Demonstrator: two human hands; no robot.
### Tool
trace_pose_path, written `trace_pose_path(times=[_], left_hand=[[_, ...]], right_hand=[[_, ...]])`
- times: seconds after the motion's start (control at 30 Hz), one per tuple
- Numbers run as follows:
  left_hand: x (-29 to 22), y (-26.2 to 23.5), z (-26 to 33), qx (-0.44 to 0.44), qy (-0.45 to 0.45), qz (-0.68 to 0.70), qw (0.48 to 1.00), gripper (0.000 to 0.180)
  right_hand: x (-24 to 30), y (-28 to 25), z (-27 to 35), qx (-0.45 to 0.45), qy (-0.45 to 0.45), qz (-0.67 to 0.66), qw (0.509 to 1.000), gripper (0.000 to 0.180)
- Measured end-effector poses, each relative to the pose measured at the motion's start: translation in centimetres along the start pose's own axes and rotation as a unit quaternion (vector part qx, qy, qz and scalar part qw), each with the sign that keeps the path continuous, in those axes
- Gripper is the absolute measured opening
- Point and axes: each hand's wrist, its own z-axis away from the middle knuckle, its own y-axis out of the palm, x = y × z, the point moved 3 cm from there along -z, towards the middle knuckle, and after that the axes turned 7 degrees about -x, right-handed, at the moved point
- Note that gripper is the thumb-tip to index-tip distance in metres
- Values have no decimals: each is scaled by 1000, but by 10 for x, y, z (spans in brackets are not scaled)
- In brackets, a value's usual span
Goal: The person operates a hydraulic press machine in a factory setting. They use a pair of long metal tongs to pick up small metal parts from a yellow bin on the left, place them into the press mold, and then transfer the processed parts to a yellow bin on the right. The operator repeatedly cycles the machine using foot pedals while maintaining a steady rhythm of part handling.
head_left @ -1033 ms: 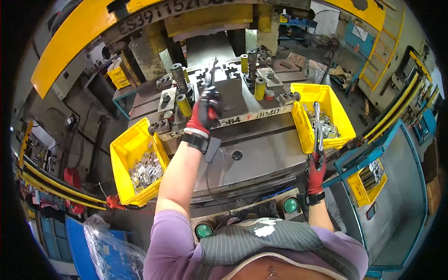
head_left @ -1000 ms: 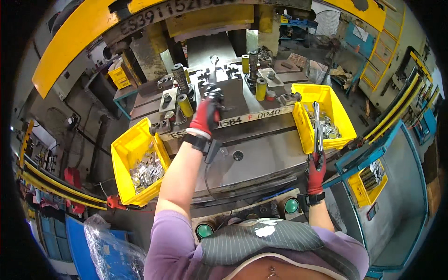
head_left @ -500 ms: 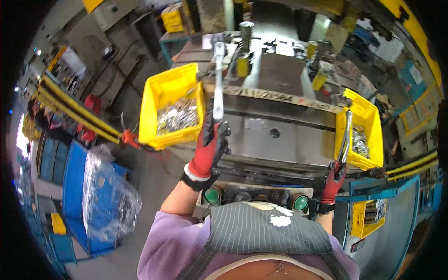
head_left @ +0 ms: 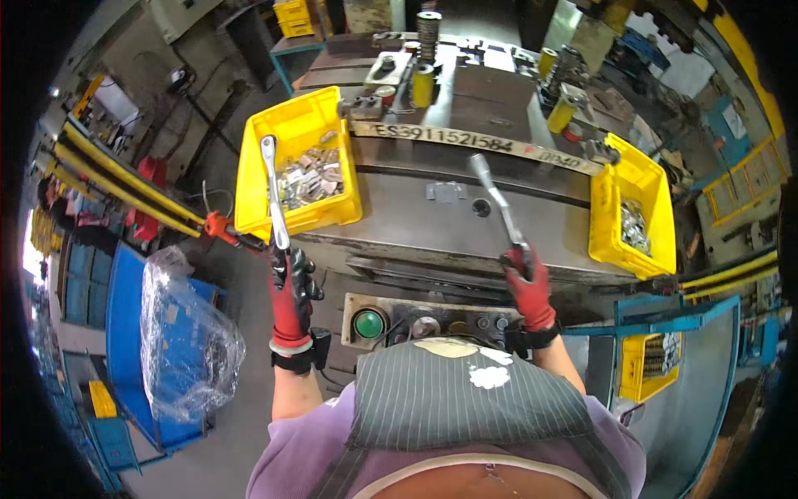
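My left hand [head_left: 293, 287], in a red and black glove, is closed round the handle of a ratchet wrench [head_left: 277, 195]. The wrench points away from me, its round head over the left yellow bin [head_left: 253, 187], which holds small metal parts [head_left: 312, 179]. My right hand [head_left: 529, 287], gloved alike, grips a long shiny metal tool [head_left: 498, 200] with a cylindrical end. That tool slants up and left above the machine's steel bed [head_left: 399, 218], right of a dark round hole [head_left: 480, 207]. Small flat metal pieces [head_left: 446, 192] lie left of the hole.
At the right stands a second yellow bin [head_left: 607, 224] with small metal parts. A control panel with a green button [head_left: 369, 324] sits between me and the bed. Yellow cylinders [head_left: 423, 86] and a coil spring [head_left: 428, 37] stand farther back. Plastic film covers a blue cart [head_left: 125, 333] at left.
My left hand has swung left with its wrench, which now crosses the left bin. My right hand has moved left from the right bin with its tool, now above the bed.
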Motion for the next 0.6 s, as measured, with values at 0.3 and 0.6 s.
trace_pose_path(times=[0.3,0.6], left_hand=[[18,56,4,124,-70,22,990,28],[27,49,2,129,-79,-9,988,38]], right_hand=[[-6,19,6,25,-52,121,991,53],[109,-28,-138,-80,-159,101,979,40]])
